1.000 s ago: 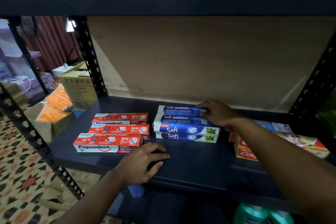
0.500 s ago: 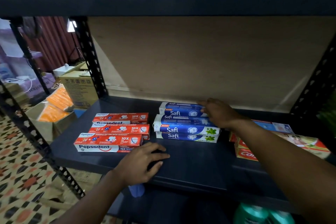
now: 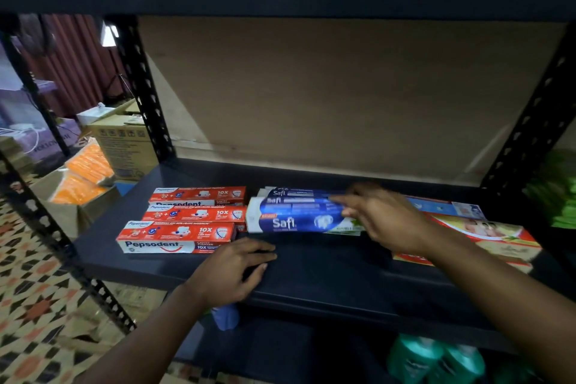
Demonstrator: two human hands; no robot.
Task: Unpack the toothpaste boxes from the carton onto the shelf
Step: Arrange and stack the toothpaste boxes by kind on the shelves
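Nearest, low on the level beneath: teal bottles (image 3: 436, 358) and something small and blue (image 3: 225, 316), too dark to name. Just above, flat on the front lip of the shelf (image 3: 327, 284): left grip (image 3: 232, 271), fingers loose and apart, clamped on nothing. Judged a brace, steadying the body for the reach inward.

Just beyond it, Pepsodent boxes (image 3: 187, 227), red, lying flat in rows front to back, long printed sides turned outward, likely so for a shopper's eye. Just beside them on the right, Safi boxes (image 3: 296, 218), blue, stacked, with the upper ones skewed off the lower.

Laid against the right end of that stack: right grip (image 3: 385, 221), fingers stretched leftward over the top box. Too smeared to tell whether pinching or merely pushing. Probably squaring the stack alongside the red rows.

To the right, partly under the right forearm, wider red-and-cream boxes (image 3: 486, 234), crowding the blue stack from that side and leaving little room for sliding that way.

Farther back, brown backboard (image 3: 343, 97), closing the bay. Beyond the left upright (image 3: 146, 109), on the floor, a brown carton (image 3: 124, 146) and an open box of orange packs (image 3: 84, 174). No telling from here which carton feeds the toothpaste.
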